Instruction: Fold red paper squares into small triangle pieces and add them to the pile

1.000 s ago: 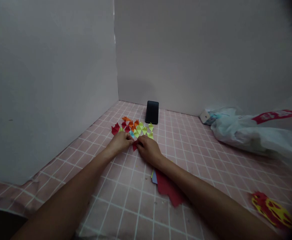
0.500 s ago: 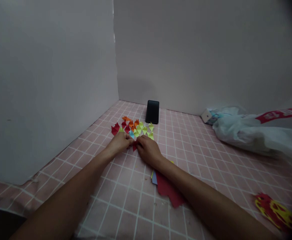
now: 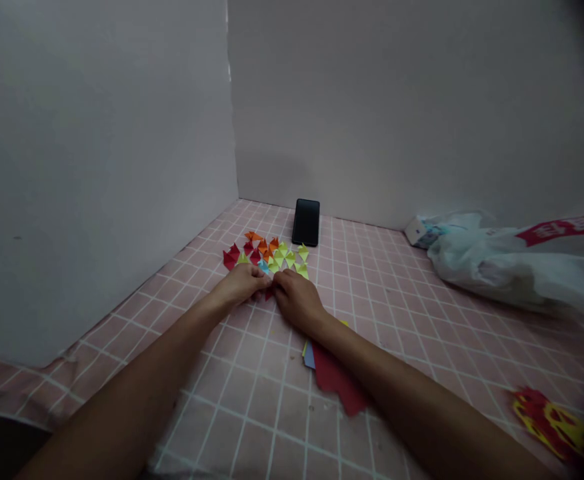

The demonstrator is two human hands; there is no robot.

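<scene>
Between my fingertips is a small red folded paper piece [image 3: 269, 293], mostly hidden by the fingers. My left hand [image 3: 245, 283] pinches it from the left. My right hand [image 3: 295, 293] is closed on its other side, thumb and fingers together. Just beyond the hands stand several small origami pieces: red ones [image 3: 231, 256], orange ones [image 3: 263, 247], yellow-green ones [image 3: 291, 259] and a light blue one [image 3: 263, 266]. Under my right forearm lie sheets of red paper [image 3: 339, 380], with a blue-grey sheet [image 3: 309, 356] and some yellow edges showing beside them.
A black phone [image 3: 306, 223] leans near the back wall. To the right lies a white plastic bag [image 3: 512, 267] with red print, beside a small white box [image 3: 417, 231]. A red and yellow cut-out [image 3: 552, 423] sits at the near right. A wall [image 3: 97, 167] borders the pink tablecloth [image 3: 252, 400].
My left fingers have shifted slightly at the red paper piece and now cover more of it. My right hand has hardly moved. The view has shifted very slightly.
</scene>
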